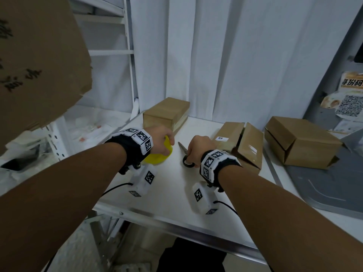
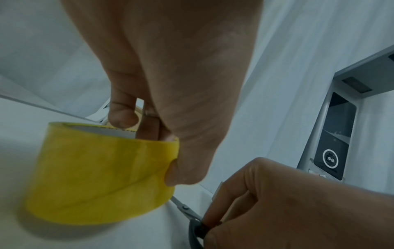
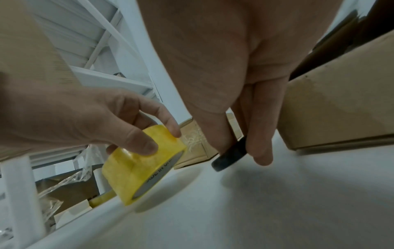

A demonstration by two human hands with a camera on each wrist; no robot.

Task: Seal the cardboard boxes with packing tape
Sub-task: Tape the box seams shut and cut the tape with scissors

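Note:
My left hand [image 1: 164, 137] grips a yellow roll of packing tape [image 1: 159, 155], thumb on the outside and fingers through its core; the roll [image 2: 102, 175] hangs tilted just above the white table [image 1: 169, 195], as the right wrist view shows the roll [image 3: 140, 165]. My right hand [image 1: 198, 149] holds the black handle of a pair of scissors [image 1: 185, 154], whose blades point away along the table. Right of that hand stands a cardboard box [image 1: 241, 144] with its top flaps ajar. A closed box [image 1: 167, 112] lies behind the left hand.
A third box [image 1: 298, 144] sits at the right on a grey surface. A big cardboard box [image 1: 37, 59] looms at upper left beside a white rack [image 1: 117, 52]. White curtains hang behind the table. The table's metal front edge [image 1: 176, 222] is close to me.

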